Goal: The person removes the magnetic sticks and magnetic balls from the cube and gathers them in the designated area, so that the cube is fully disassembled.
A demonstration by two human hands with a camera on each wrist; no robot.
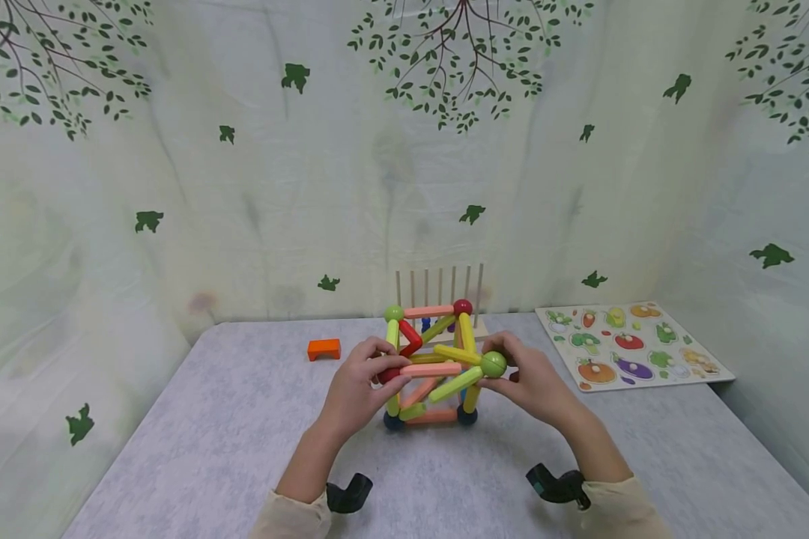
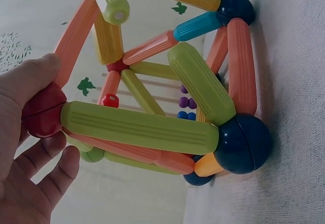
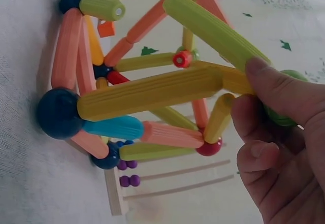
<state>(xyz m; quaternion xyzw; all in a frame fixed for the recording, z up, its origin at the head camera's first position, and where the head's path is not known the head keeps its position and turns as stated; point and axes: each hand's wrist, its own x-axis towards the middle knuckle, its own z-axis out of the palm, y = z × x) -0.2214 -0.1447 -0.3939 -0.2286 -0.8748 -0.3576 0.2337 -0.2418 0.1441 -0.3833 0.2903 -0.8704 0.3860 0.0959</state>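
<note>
- The left hand [image 1: 357, 385] pinches a red ball [image 2: 44, 111] with its thumb, fingers bent beneath it.
- The right hand [image 1: 529, 378] grasps a green ball [image 1: 494, 364]; its thumb lies at the near end of a green rod [image 3: 216, 28] beside that ball.
- The frame [image 1: 431, 358], built of rods and balls, stands between the two hands on the table [image 1: 243, 449].
- A pink rod [image 1: 431, 370] runs from the red ball toward the right hand's grip; whether it touches the green ball cannot be told.
- The green rod slants down and leftward from the right grip, its far end free and apart from a lower green rod [image 2: 200, 84].
- That lower rod sits on a navy ball [image 2: 244, 144], which rests on the table below the left grip.
- Behind both grips and the frame stands a bead rack [image 3: 116, 191] with blue and purple beads [image 3: 130, 181].
- An orange block [image 1: 323, 349] lies left of the left hand.
- A puzzle board [image 1: 630, 340] lies beyond the right hand, to its right.
</note>
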